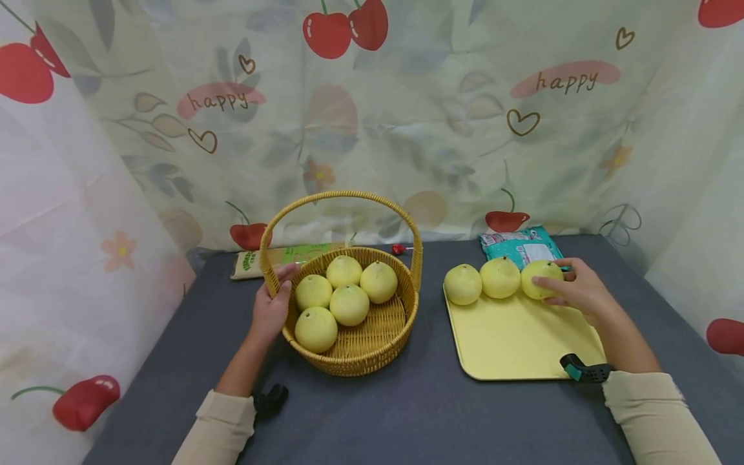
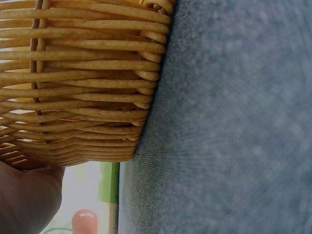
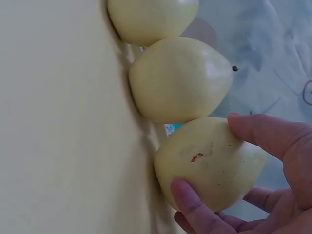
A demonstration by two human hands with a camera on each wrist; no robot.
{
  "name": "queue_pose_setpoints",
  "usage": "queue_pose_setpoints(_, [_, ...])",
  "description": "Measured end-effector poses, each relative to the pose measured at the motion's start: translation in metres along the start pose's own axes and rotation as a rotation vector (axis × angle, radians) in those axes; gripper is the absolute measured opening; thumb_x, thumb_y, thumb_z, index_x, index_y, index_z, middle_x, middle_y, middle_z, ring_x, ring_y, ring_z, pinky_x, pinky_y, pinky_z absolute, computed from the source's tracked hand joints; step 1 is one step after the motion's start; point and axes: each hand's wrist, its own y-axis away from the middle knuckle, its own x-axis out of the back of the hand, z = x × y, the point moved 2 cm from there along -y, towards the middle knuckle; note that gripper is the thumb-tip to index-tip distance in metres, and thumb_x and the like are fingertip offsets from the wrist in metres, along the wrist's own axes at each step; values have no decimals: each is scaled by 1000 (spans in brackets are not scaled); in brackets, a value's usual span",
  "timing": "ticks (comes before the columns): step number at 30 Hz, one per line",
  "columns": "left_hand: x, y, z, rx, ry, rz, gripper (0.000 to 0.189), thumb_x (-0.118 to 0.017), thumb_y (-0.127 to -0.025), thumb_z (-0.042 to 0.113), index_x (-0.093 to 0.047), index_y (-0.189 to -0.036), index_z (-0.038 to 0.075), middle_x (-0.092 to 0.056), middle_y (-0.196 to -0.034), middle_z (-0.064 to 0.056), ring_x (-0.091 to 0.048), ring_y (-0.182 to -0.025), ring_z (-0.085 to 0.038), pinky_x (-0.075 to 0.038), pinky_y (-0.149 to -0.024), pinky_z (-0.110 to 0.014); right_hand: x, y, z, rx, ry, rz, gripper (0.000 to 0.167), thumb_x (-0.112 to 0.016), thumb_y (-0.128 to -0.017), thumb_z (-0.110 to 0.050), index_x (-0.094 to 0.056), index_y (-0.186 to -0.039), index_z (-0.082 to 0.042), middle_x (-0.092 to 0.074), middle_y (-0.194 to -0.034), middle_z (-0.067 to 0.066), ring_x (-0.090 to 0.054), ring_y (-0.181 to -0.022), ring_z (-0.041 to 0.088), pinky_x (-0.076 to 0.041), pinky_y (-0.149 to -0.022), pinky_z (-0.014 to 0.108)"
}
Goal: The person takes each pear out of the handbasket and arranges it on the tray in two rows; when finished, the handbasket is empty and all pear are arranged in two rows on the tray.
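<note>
At the left side of a wicker basket (image 1: 360,365), my left hand (image 1: 272,310) grips it where the tall handle meets the rim; the left wrist view shows part of the hand (image 2: 31,197) against the woven wall (image 2: 87,87). Several pale yellow pomelo-like fruits (image 1: 349,305) sit inside. On the right, my right hand (image 1: 581,290) holds another such fruit (image 1: 537,279) between thumb and fingers at the far edge of a yellow tray (image 1: 523,349). Two more fruits, one in the middle (image 3: 180,80) and one at the far left (image 1: 463,284), stand in a row beside it.
Behind the tray lies a teal packet (image 1: 517,245). A flat green-and-brown package (image 1: 250,263) is partly hidden behind the basket, and a small red object (image 1: 398,248) lies near the handle. A cherry-print curtain (image 1: 372,129) borders the dark tabletop (image 1: 395,420).
</note>
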Motion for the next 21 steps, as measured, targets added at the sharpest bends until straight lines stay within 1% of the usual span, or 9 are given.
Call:
queue_pose_setpoints(6, [0, 0, 1, 2, -1, 0, 35, -43, -106, 0, -52, -140, -6, -53, -141, -25, -46, -136, -29, -27, -114, -41, -3, -1, 1, -5, -25, 6, 96, -68, -97, -35, -7, -153, 12, -33, -133, 38, -66, -83, 13, -57, -81, 42])
queue_pose_setpoints(12, [0, -1, 0, 2, 3, 7, 35, -43, -106, -1, -53, -139, -6, -54, -140, -25, -46, -136, -28, -27, -114, -39, -5, -1, 1, 5, -52, 10, 95, -65, -99, -35, -3, -154, 12, -28, -137, 41, -62, -84, 7, -56, -83, 41])
queue_pose_setpoints(16, [0, 0, 0, 0, 4, 6, 35, -43, -106, -1, -53, -139, -7, -54, -140, -25, -46, -136, -28, -27, -114, -39, -5, 0, 1, 6, -43, 8, 95, -64, -99, -35, -3, -154, 12, -27, -138, 42, -63, -85, 7, -56, -82, 41])
queue_pose_setpoints(17, [0, 0, 0, -1, 3, 5, 35, -43, -106, -1, -53, -139, -7, -54, -140, -26, -46, -136, -28, -27, -114, -40, -5, -1, 1, 4, -29, 6, 94, -63, -99, -35, -3, -154, 12, -27, -138, 42, -63, -87, 10, -56, -83, 40])
queue_pose_setpoints(19, [0, 0, 0, -3, 3, 3, 35, -43, -106, 0, -52, -139, -7, -54, -140, -26, -46, -136, -29, -27, -114, -40, -4, -1, 0, -3, 12, 1, 94, -62, -100, -37, -3, -154, 12, -24, -142, 44, -64, -99, 24, -55, -85, 42])
queue_pose_setpoints(21, [0, 0, 0, -5, 2, 2, 35, -42, -106, 0, -52, -139, -7, -53, -140, -26, -46, -136, -29, -28, -114, -40, -3, 0, -1, -8, 76, -1, 94, -61, -100, -40, -3, -154, 12, -20, -146, 45, -56, -116, 41, -52, -91, 48])
